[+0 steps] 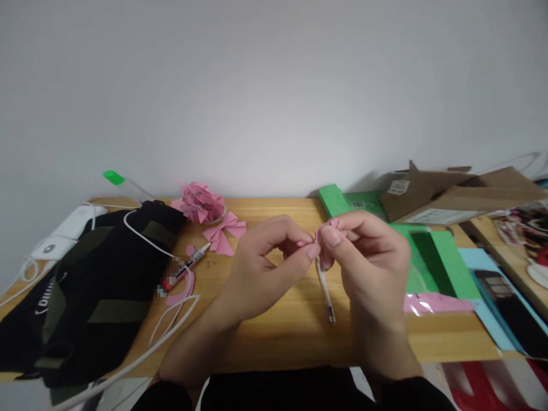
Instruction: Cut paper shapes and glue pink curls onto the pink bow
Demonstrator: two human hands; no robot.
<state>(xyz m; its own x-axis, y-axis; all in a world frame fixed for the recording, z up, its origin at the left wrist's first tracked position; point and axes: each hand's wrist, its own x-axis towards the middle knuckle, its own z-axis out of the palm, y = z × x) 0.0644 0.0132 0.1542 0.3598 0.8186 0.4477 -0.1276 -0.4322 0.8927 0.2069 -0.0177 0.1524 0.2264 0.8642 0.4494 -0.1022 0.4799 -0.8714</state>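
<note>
Pink paper (318, 234) in pinch of both hands (268, 268) (374, 257)

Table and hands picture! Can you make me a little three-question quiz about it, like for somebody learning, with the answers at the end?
1. What colour is the small piece held between the left hand and right hand?
a) green
b) pink
c) blue

2. True or false: the box is to the left of both hands.

3. Which is nearer the wall: the ruffled bundle or the bow?

Key:
1. b
2. False; it is on the right side.
3. The ruffled bundle.
</note>
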